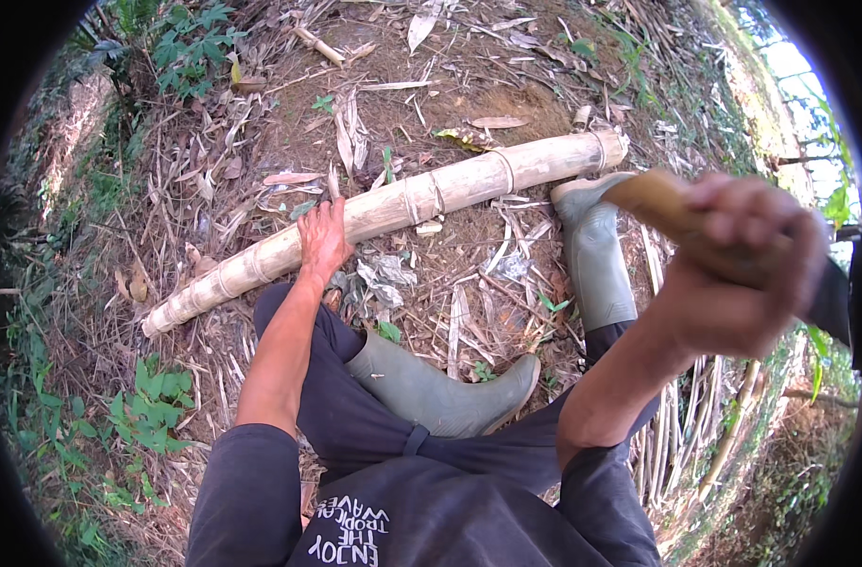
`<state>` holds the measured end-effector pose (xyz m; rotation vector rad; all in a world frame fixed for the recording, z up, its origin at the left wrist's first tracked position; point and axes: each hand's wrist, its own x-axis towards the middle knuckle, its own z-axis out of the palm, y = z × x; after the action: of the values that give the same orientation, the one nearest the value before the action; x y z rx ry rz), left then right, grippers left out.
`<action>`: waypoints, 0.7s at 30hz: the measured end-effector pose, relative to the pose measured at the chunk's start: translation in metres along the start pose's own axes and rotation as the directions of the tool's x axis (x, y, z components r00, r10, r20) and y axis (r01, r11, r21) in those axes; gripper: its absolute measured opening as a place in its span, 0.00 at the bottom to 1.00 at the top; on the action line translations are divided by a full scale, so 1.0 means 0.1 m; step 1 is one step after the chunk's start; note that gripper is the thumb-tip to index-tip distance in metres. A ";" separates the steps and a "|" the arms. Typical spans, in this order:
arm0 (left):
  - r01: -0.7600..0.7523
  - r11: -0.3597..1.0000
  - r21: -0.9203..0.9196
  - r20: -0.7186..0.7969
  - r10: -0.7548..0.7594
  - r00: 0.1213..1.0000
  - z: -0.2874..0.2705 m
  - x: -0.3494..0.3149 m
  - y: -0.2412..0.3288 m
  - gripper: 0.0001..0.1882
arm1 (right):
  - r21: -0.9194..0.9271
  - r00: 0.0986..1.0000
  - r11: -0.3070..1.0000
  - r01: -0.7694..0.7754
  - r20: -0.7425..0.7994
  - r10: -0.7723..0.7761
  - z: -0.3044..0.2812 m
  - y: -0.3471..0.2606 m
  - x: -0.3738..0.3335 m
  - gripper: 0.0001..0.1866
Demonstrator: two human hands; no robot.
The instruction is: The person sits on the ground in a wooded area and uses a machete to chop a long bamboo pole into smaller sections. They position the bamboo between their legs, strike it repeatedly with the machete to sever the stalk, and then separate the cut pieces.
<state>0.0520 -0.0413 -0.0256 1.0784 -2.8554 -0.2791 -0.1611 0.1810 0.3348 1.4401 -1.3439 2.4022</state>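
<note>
A thick, pale bamboo pole (469, 181) lies slantwise on the ground in front of me, its narrower end at the left and its wider end at the far right. My left hand (324, 238) grips the pole left of its middle, fingers laid over the top. Raised at the right, blurred by motion, my right hand (747, 255) is closed around the wooden handle (653, 203) of a machete. Only part of its dark blade (830, 300) shows behind the fist. The blade is apart from the pole.
My legs in dark trousers and green rubber boots (450, 387) are close behind the pole; the other boot (596, 255) stands near its right end. Dry leaves and bamboo scraps (388, 274) litter the soil. Green plants (152, 402) grow at the left, with cut canes (672, 435) at the right.
</note>
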 end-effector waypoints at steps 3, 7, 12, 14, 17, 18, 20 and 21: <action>-0.007 1.000 -0.015 -0.031 0.007 0.999 0.02 -0.01 0.00 0.45 | -0.024 0.970 0.973 0.231 -0.070 -0.233 -0.19 -0.03 0.27 0.13; -0.009 0.999 -0.043 -0.018 0.009 1.000 0.00 0.01 0.02 0.45 | -0.460 0.485 0.337 -0.822 -0.252 0.838 -0.51 1.44 -2.49 0.04; -0.017 0.998 -0.060 -0.006 0.016 1.000 0.11 -0.02 -0.12 0.47 | -0.048 -0.142 -0.140 -0.989 0.048 0.989 -0.59 1.28 -2.53 0.03; 0.013 0.998 -0.064 0.055 -0.009 0.998 0.05 0.05 -0.02 0.48 | -0.451 -0.009 -0.031 -0.892 -0.051 0.999 -0.53 1.22 -2.15 0.06; 0.022 0.994 -0.103 0.172 -0.004 0.985 -0.06 0.14 -0.10 0.47 | -0.440 0.357 0.279 -0.853 -0.102 0.929 -0.16 0.70 -1.29 0.06; 0.035 0.993 -0.113 0.241 -0.007 0.970 -0.10 0.14 -0.12 0.47 | -0.354 0.585 0.518 -0.779 -0.111 0.803 -0.09 0.53 -1.06 0.08; 0.039 0.990 -0.134 0.264 -0.003 0.964 -0.09 0.12 -0.14 0.46 | -0.115 0.964 0.958 -0.262 -0.079 0.254 -0.03 0.31 -0.55 0.03; 0.043 0.991 -0.130 0.262 -0.007 0.965 -0.07 0.13 -0.17 0.45 | -0.070 1.000 0.998 -0.005 0.031 0.007 -0.04 0.22 -0.21 0.07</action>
<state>0.0543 -0.0630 -0.0215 1.1286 -2.9944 -0.6532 -0.1609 0.1779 0.3045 1.4634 -1.4261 2.3208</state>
